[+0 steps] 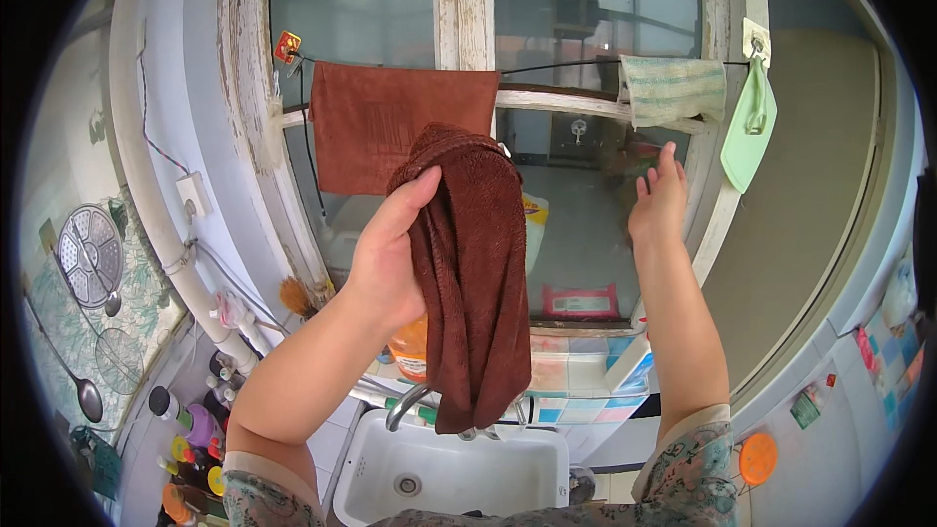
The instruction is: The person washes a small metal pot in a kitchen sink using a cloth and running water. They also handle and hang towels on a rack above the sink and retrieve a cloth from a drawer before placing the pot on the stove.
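My left hand (388, 252) grips a dark brown towel (470, 278) near its top, and the cloth hangs down in folds over the white sink (371, 468). My right hand (658, 197) is raised, fingers spread, holding nothing, just right of the towel and below a striped green cloth (673, 88) on a line across the window. A second brown towel (390, 127) hangs flat on that same line, behind the held one.
A light green rag (749, 127) hangs from a hook at the right of the worn white window frame (256, 127). A tap (405, 405) and an orange bottle (410, 346) stand behind the sink. Bottles (185, 429) crowd the lower left; strainers and ladles (90, 263) hang on the left wall.
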{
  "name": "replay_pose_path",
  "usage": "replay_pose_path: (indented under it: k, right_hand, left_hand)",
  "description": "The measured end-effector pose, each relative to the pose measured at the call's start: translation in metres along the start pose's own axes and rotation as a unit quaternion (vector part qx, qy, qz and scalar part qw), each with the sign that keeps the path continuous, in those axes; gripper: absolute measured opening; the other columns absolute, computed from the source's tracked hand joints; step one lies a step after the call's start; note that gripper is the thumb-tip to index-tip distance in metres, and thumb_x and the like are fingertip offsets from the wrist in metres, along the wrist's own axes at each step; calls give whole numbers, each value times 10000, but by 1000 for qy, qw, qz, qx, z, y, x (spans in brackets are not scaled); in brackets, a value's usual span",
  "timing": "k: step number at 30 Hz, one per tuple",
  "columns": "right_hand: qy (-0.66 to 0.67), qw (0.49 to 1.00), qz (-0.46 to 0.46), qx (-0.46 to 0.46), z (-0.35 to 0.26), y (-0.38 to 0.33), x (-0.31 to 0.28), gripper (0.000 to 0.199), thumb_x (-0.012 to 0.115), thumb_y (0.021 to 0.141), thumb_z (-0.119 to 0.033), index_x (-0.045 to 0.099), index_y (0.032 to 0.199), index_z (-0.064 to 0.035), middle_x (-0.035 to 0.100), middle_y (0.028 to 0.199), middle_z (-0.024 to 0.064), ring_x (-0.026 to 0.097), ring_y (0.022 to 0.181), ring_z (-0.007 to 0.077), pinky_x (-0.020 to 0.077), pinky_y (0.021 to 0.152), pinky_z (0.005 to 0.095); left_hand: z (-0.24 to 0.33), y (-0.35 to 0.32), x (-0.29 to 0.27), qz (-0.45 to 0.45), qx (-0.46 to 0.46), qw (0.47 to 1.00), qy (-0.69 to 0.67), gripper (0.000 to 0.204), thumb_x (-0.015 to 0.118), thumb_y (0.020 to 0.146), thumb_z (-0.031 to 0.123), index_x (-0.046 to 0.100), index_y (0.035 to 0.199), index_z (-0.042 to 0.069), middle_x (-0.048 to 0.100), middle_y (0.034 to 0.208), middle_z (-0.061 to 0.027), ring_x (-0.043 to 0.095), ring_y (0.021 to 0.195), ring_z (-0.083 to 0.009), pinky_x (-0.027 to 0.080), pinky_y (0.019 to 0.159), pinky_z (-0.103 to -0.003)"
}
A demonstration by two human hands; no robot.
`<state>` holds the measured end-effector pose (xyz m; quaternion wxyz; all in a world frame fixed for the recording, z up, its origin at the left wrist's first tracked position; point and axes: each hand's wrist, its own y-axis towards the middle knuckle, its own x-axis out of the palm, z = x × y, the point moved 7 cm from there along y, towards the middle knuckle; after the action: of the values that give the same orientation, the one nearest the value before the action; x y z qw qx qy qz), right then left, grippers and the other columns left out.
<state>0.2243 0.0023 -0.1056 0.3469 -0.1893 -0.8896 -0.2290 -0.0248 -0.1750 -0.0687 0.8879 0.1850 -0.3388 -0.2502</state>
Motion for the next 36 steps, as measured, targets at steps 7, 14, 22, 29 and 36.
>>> replay_pose_path:
  k: [7, 14, 22, 29, 36]
  right_hand:
    - [-207, 773, -555, 230, 39, -171, 23, 677, 753, 738, -240, 425, 1267, 27, 543, 1171, 120, 514, 1079, 191, 389, 951, 324]
    - [-679, 577, -375, -256, -36, -100, 21, 418, 645, 811, -324, 591, 1050, 16, 638, 932, 138, 613, 826, 165, 478, 708, 325]
    - [-280, 885, -359, 96, -66, -67, 57, 354, 580, 831, -219, 552, 1135, -39, 598, 1079, 47, 552, 986, 184, 413, 872, 320]
    - [17, 946, -259, 195, -44, -73, 65, 254, 504, 846, -176, 551, 1053, -37, 609, 1035, 82, 572, 947, 228, 448, 857, 361]
    - [29, 953, -212, 213, -33, -81, 35, 218, 480, 856, -145, 549, 1031, -35, 616, 992, 92, 591, 884, 227, 487, 783, 365]
  left_hand:
    - [8, 26, -14, 4, 11, 993, 119, 409, 410, 937, 336, 493, 1193, 28, 561, 1165, -102, 541, 1053, -225, 418, 926, -372]
    - [56, 24, -48, 144, 76, 919, 358, 410, 471, 923, 298, 479, 1230, 26, 540, 1191, -42, 493, 1094, -139, 375, 943, -296]
    - [72, 61, -87, 137, -8, 897, 420, 427, 487, 905, 266, 429, 1281, 72, 494, 1259, -38, 454, 1150, -147, 346, 978, -328]
    - [1, 99, -71, -163, -247, 764, 573, 483, 600, 841, 273, 458, 1241, 45, 534, 1158, -45, 508, 1057, -135, 420, 883, -299]
    - [41, 149, -68, 152, 191, 509, 825, 404, 661, 785, 310, 459, 994, 29, 546, 1039, -147, 564, 969, -279, 491, 720, -364]
